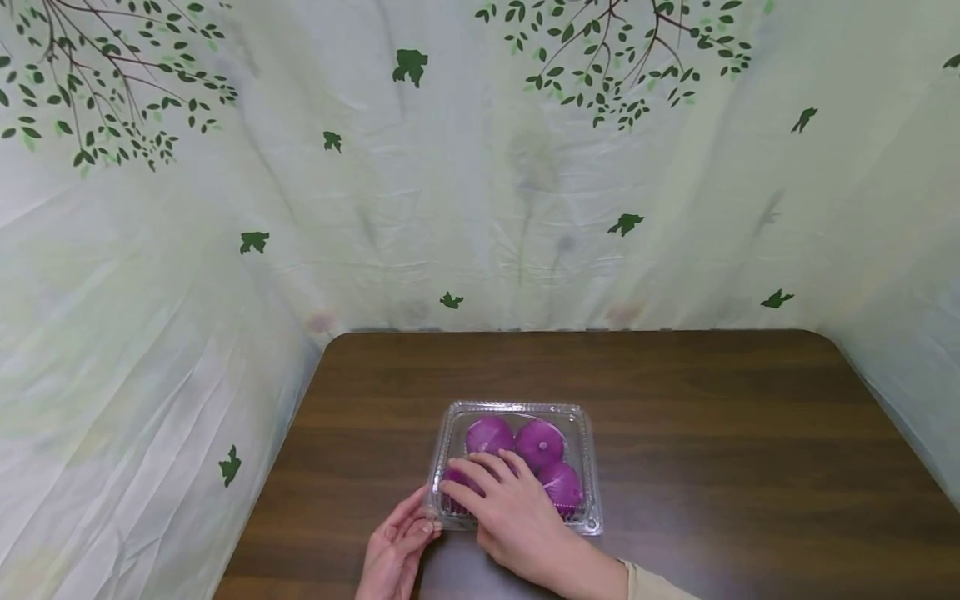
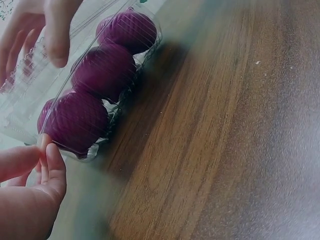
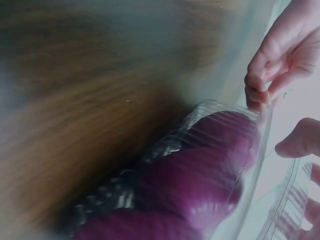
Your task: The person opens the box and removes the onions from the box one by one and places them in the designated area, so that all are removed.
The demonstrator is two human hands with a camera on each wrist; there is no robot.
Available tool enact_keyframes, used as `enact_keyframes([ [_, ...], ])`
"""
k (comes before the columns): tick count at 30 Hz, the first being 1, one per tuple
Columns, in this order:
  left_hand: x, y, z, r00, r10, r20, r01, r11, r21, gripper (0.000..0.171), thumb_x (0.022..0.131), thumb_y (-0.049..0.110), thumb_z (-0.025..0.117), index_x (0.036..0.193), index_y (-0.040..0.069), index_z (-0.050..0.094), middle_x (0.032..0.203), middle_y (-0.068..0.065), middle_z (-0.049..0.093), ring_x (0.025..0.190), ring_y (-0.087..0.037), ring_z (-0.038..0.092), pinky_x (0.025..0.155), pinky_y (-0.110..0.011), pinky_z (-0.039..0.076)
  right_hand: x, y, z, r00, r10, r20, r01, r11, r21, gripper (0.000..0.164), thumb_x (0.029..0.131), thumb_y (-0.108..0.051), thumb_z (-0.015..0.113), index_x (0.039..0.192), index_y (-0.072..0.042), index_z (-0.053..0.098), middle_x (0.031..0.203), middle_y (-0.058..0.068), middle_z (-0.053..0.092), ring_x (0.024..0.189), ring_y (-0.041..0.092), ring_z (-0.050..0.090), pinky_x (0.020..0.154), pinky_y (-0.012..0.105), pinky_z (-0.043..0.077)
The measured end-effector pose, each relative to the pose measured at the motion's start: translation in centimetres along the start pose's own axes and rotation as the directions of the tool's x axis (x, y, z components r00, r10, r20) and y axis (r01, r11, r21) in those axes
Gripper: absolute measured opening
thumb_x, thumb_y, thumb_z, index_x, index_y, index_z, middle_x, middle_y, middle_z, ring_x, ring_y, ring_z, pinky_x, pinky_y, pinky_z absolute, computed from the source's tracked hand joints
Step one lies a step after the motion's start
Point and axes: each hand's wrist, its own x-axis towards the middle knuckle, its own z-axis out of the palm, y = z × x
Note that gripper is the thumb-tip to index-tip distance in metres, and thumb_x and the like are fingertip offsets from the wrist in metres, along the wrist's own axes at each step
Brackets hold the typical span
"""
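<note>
A clear plastic clamshell container [image 1: 589,475] with several glossy purple round things inside, such as the purple ball [image 1: 541,444], sits near the front of the table. My left hand [image 1: 399,546] pinches the container's rim at its front left corner between thumb and fingertips. From the front right, my right hand [image 1: 517,521] reaches over the container, its fingers extended and spread across the top and its thumb toward the front edge. The left wrist view shows three purple balls [image 2: 105,72] in a row along the near side. The right hand covers part of the front left ball.
The container stands on a dark brown wooden table [image 1: 720,433] with rounded far corners. Pale cloth [image 1: 487,192] printed with leaves and branches hangs behind the table and along both sides.
</note>
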Motion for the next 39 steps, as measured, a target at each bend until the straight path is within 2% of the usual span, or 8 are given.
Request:
enact_keyframes([
  [5, 0.0, 0.0, 0.1, 1.000, 0.006, -0.009, -0.006, 1.000, -0.006, 0.052, 0.090, -0.019, 0.045, 0.124, 0.014, 0.067, 0.107, -0.006, 0.066, 0.094, -0.013, 0.063, 0.085, -0.025, 0.053, -1.3, 0.5, -0.2, 0.998, 0.056, -0.029, -0.056, 0.998, -0.009, 0.065, 0.068, -0.013, 0.074, 0.130, -0.024, 0.061, 0.143, 0.001, 0.051, 0.128, 0.026, 0.046, 0.103, 0.051, 0.037],
  [10, 0.0, -0.1, 0.2, 0.999, 0.038, 0.021, -0.038, 0.999, -0.021, 0.053, 0.089, -0.021, 0.043, 0.125, 0.011, 0.066, 0.107, -0.007, 0.066, 0.094, -0.014, 0.063, 0.085, -0.025, 0.053, -2.6, 1.1, -0.5, 0.989, 0.119, -0.091, -0.118, 0.993, 0.013, 0.061, 0.066, -0.015, 0.075, 0.126, -0.022, 0.064, 0.140, 0.003, 0.053, 0.124, 0.026, 0.049, 0.100, 0.053, 0.039],
  [18, 0.1, -0.4, 0.2, 0.995, 0.068, 0.067, -0.066, 0.997, -0.039, 0.055, 0.089, -0.022, 0.040, 0.125, 0.011, 0.065, 0.108, -0.008, 0.066, 0.093, -0.013, 0.062, 0.084, -0.024, 0.052, -5.1, 2.3, -1.1, 0.962, 0.227, -0.155, -0.229, 0.973, -0.001, 0.062, 0.065, -0.026, 0.080, 0.125, -0.020, 0.065, 0.139, 0.004, 0.054, 0.125, 0.029, 0.049, 0.097, 0.057, 0.039],
  [22, 0.1, -0.3, 0.2, 0.996, 0.060, 0.068, -0.059, 0.998, -0.021, 0.055, 0.089, -0.022, 0.041, 0.125, 0.012, 0.066, 0.108, -0.007, 0.067, 0.092, -0.013, 0.063, 0.084, -0.024, 0.052, -6.4, 2.8, -1.4, 0.939, 0.276, -0.204, -0.278, 0.960, 0.020, 0.066, 0.063, -0.029, 0.082, 0.126, -0.018, 0.065, 0.143, 0.008, 0.051, 0.131, 0.035, 0.043, 0.097, 0.065, 0.034],
  [26, 0.1, -0.1, 0.2, 0.998, 0.040, 0.040, -0.040, 0.999, 0.005, 0.056, 0.089, -0.021, 0.043, 0.124, 0.015, 0.067, 0.105, -0.005, 0.067, 0.090, -0.012, 0.063, 0.083, -0.024, 0.053, -7.2, 2.7, -1.2, 0.916, 0.353, -0.191, -0.349, 0.935, 0.058, 0.067, 0.067, -0.033, 0.082, 0.129, -0.017, 0.063, 0.149, 0.011, 0.044, 0.137, 0.041, 0.035, 0.094, 0.072, 0.034],
  [29, 0.2, 0.0, 0.2, 0.998, 0.041, 0.037, -0.041, 0.999, 0.001, 0.055, 0.089, -0.021, 0.043, 0.123, 0.014, 0.067, 0.105, -0.006, 0.067, 0.090, -0.012, 0.063, 0.083, -0.024, 0.053, -7.6, 2.5, -1.0, 0.906, 0.391, -0.162, -0.384, 0.921, 0.072, 0.068, 0.070, -0.034, 0.081, 0.132, -0.017, 0.061, 0.149, 0.010, 0.044, 0.138, 0.040, 0.034, 0.094, 0.067, 0.038],
  [35, 0.2, 0.0, 0.2, 0.997, 0.045, 0.062, -0.045, 0.999, -0.008, 0.055, 0.090, -0.021, 0.042, 0.125, 0.014, 0.066, 0.106, -0.006, 0.066, 0.091, -0.012, 0.063, 0.083, -0.024, 0.052, -7.8, 2.6, -1.1, 0.910, 0.389, -0.144, -0.384, 0.921, 0.062, 0.067, 0.070, -0.032, 0.079, 0.132, -0.017, 0.060, 0.147, 0.008, 0.046, 0.137, 0.037, 0.036, 0.095, 0.060, 0.043],
  [39, 0.3, 0.2, 0.2, 1.000, 0.027, 0.012, -0.027, 0.996, 0.085, 0.052, 0.089, -0.019, 0.047, 0.130, 0.008, 0.062, 0.104, -0.007, 0.065, 0.088, -0.013, 0.064, 0.082, -0.026, 0.054, -7.8, 2.6, -1.3, 0.916, 0.376, -0.142, -0.372, 0.927, 0.053, 0.065, 0.069, -0.028, 0.079, 0.131, -0.016, 0.061, 0.144, 0.008, 0.050, 0.135, 0.038, 0.039, 0.092, 0.059, 0.047],
])
